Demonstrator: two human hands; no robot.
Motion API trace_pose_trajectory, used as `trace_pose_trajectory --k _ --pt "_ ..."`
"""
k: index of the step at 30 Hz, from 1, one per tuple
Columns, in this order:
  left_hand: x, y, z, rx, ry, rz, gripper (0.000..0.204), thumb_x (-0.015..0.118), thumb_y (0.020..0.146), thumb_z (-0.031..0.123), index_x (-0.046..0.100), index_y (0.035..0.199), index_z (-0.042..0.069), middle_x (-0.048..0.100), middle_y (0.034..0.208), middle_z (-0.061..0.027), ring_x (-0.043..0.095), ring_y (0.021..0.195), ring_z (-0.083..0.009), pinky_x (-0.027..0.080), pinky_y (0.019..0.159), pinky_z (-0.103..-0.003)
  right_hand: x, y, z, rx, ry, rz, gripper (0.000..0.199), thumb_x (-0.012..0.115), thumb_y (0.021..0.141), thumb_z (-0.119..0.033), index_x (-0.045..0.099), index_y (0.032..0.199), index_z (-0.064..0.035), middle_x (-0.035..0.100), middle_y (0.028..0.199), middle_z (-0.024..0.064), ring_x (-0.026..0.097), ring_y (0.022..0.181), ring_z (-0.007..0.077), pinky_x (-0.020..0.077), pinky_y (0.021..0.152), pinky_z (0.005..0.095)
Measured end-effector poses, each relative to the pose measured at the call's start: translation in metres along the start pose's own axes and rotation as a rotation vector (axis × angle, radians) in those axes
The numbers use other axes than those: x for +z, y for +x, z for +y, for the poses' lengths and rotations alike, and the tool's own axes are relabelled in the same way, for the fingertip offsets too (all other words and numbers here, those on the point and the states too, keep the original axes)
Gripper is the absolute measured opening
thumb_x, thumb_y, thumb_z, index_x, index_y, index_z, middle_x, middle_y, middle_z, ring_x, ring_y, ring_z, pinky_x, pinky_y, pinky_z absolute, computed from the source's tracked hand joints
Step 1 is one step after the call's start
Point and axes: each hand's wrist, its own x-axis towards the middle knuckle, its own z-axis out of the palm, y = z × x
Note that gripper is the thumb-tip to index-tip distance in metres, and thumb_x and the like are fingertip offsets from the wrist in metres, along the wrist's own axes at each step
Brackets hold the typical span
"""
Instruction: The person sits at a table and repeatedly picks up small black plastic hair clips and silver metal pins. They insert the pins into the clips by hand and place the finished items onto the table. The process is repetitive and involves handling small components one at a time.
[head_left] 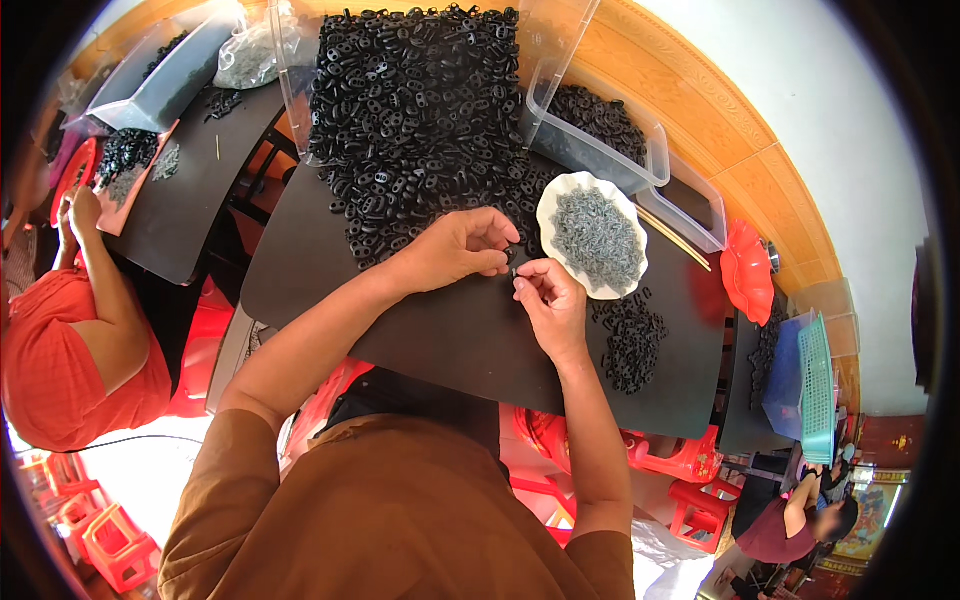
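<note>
My left hand [455,248] is closed, with a small black plastic piece [510,256] between thumb and fingertips. Close in front of it my right hand [552,302] pinches something tiny and dark at its fingertips, too small to name. Both hands are just above the dark table, by the near edge of a large heap of black plastic pieces with holes [410,120]. A white scalloped dish [550,205] full of small clear-grey pieces [600,238] stands just beyond my right hand. Right of my right wrist lies a small pile of black parts [630,342].
Clear plastic bins [655,160] with black pieces stand behind the dish, beside chopsticks [680,238] and a red scalloped dish [745,270]. At the left, a person in red [85,350] works at another table. A turquoise basket [815,390] stands at the right; red stools [700,510] are below.
</note>
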Motion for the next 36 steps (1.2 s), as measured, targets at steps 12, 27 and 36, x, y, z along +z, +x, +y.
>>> trace_pose_trajectory --k 12,27,36 --pt "0.000 0.000 -0.002 -0.064 0.043 0.000 0.021 0.070 0.090 0.001 0.068 0.111 -0.001 0.069 0.098 -0.0028 0.066 0.086 -0.0082 0.055 0.079 -0.024 0.000 0.000 0.003 -0.006 0.042 0.004 0.009 0.070 0.088 0.000 0.065 0.096 -0.0012 0.066 0.077 0.0009 0.063 0.065 0.0061 0.0485 0.059 0.0213" --pt "0.000 -0.001 -0.002 -0.030 0.190 -0.017 0.022 0.071 0.089 0.002 0.070 0.111 -0.002 0.072 0.093 -0.0040 0.067 0.084 -0.0077 0.054 0.076 -0.023 0.001 0.000 -0.001 -0.004 -0.083 0.014 0.010 0.071 0.085 0.000 0.065 0.092 -0.0032 0.067 0.073 0.0012 0.063 0.063 0.0058 0.0471 0.058 0.0218" --pt "0.007 -0.004 0.003 0.071 0.446 0.016 0.018 0.072 0.085 0.002 0.073 0.103 -0.001 0.073 0.089 -0.0058 0.069 0.081 -0.0099 0.056 0.073 -0.024 0.004 0.001 -0.004 -0.056 -0.152 0.043 0.018 0.073 0.080 0.003 0.064 0.094 -0.0035 0.069 0.081 0.0028 0.064 0.069 0.0086 0.0473 0.062 0.0234"
